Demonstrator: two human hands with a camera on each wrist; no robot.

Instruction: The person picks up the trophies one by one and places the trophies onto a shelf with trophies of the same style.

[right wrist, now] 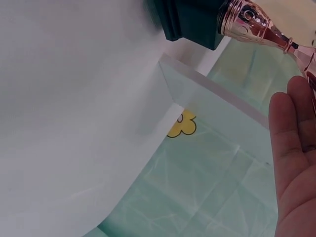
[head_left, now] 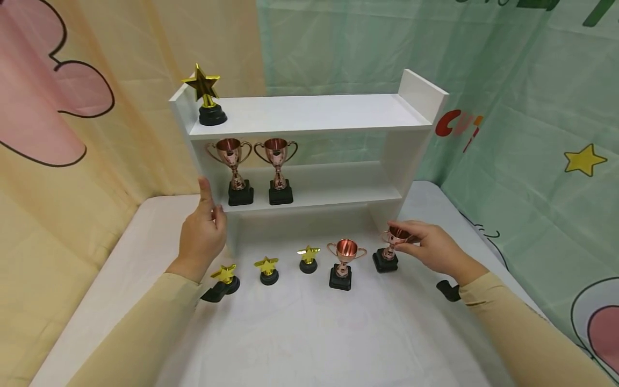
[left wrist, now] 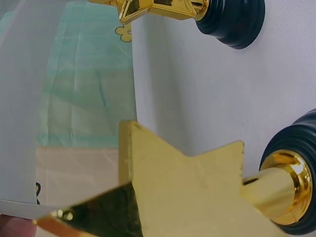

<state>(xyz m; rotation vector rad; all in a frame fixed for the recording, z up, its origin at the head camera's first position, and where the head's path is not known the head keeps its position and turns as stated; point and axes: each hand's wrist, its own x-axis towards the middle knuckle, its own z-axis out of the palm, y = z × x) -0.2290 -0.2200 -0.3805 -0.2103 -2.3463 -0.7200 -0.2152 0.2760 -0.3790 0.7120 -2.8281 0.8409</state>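
Observation:
My right hand [head_left: 425,244] holds a small copper-coloured trophy cup [head_left: 388,253] by its bowl, thumb in front and fingers at the rim. Its black square base is near or on the white table; I cannot tell which. In the right wrist view the cup's stem [right wrist: 256,24] shows beyond the fingers. My left hand [head_left: 200,236] is at the left side of the white shelf [head_left: 309,113], one finger pointing up; contact is unclear. Close to that wrist is a gold star trophy [left wrist: 187,192]. Another copper cup [head_left: 344,263] stands left of the held one.
Two copper cups [head_left: 234,172] stand on the middle shelf. A larger gold star trophy [head_left: 207,99] is at the top shelf's left end. Several small star trophies [head_left: 267,271] line the table [head_left: 300,333] before the shelf. Printed curtains [head_left: 508,107] hang behind and beside it.

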